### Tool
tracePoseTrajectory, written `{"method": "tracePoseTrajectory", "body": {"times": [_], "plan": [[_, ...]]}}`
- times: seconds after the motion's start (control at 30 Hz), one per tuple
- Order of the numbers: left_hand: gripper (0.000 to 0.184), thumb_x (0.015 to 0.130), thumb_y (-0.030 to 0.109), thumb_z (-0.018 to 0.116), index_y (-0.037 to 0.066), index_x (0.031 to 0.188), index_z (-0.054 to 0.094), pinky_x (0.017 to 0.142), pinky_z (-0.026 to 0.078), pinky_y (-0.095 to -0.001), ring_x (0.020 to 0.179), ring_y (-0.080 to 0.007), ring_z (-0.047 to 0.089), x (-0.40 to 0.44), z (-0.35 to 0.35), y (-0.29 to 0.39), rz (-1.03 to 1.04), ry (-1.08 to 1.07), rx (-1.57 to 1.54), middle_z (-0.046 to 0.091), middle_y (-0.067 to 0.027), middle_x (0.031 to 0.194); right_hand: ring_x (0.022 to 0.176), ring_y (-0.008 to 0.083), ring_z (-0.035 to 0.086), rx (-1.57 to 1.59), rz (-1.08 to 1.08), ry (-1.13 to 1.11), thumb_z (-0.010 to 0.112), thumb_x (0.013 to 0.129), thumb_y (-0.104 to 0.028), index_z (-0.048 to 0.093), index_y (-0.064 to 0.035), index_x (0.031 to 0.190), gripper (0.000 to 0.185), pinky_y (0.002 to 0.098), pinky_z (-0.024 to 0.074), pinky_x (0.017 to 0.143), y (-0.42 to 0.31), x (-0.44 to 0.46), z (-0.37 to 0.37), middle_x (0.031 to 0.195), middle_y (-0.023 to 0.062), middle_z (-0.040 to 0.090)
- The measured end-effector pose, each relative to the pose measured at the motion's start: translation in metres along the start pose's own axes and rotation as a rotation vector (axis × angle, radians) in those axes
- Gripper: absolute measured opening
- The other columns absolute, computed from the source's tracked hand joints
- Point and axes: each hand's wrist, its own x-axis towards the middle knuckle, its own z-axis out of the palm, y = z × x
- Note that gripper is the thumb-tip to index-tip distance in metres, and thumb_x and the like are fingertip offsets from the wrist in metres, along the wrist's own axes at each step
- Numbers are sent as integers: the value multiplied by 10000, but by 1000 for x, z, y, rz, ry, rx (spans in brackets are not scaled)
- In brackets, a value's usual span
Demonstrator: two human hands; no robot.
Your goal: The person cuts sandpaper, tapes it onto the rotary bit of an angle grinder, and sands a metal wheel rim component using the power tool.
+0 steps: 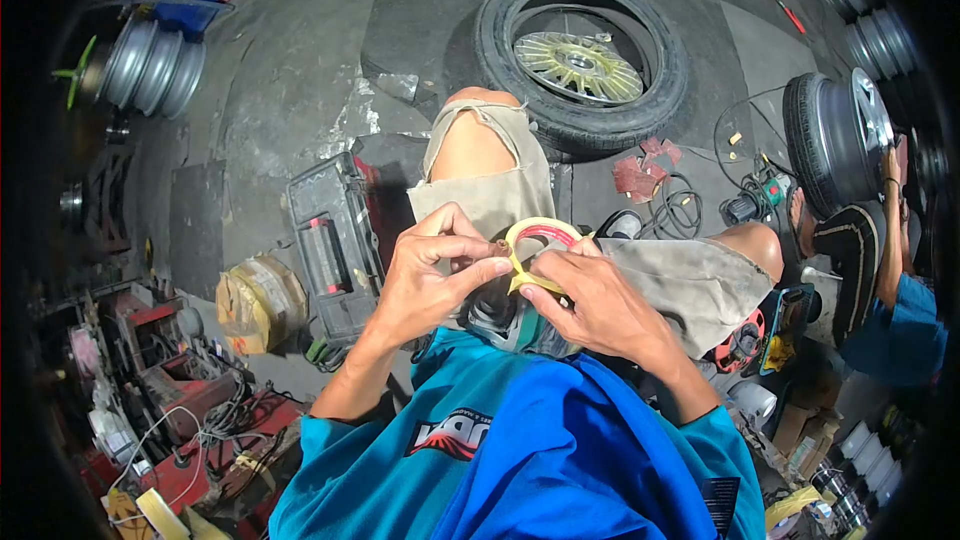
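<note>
My right hand (600, 302) grips a roll of yellow masking tape (515, 233), with a red and white inner core, in front of my lap. A short loose strip of the tape hangs at the roll's near side. My left hand (437, 265) is closed in a pinch right beside the roll, thumb and forefinger on a small brown piece (501, 248) whose kind I cannot make out. Fingers partly hide that piece. Below the hands, between my legs, sits a dark object that is mostly covered.
Ahead lies a tire (487, 35) around a spoked wheel (580, 65). Torn red sandpaper (640, 175) and a power tool (760, 198) lie right. An open toolbox (330, 230) and a brown tape-wrapped roll (262, 302) stand left. Another person's arm (892, 230) touches an upright wheel (835, 145).
</note>
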Motion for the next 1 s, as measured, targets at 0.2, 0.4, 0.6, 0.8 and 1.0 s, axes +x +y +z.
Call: {"method": "tracePoseTrajectory", "body": {"times": [0.2,0.4,0.6,0.8,1.0], "plan": [[117,831,35,898,7,924,833,719,478,-274,822,-113,592,-4,5,4,-18,72,30,651,-33,869,884,425,681,5,-34,50,704,1015,-201,594,-15,1028,216,529,479,928,-5,8,9,868,198,687],[98,844,28,889,-4,905,820,748,495,-277,843,-116,601,-5,6,1,-24,65,-25,647,-45,892,834,438,667,-32,-15,116,742,983,-182,590,-14,976,226,521,487,860,-7,12,15,845,196,679],[89,866,26,877,-8,922,817,764,506,-273,858,-115,608,-7,11,-4,-38,85,-78,640,-41,920,775,399,685,-113,0,291,804,894,-154,606,-29,917,235,489,503,775,-8,17,36,831,159,689],[96,867,44,881,-5,919,816,697,480,-258,791,-91,579,-7,17,-3,-42,144,-34,615,-27,880,692,308,710,-245,12,463,835,848,-271,691,-45,952,287,427,497,722,-8,25,55,772,111,721],[124,867,62,885,-7,945,819,680,480,-247,766,-88,594,-10,27,-3,-84,230,-152,666,-43,902,687,297,720,-269,3,517,841,832,-275,718,-48,924,274,425,517,718,-8,28,55,769,112,738]]}}
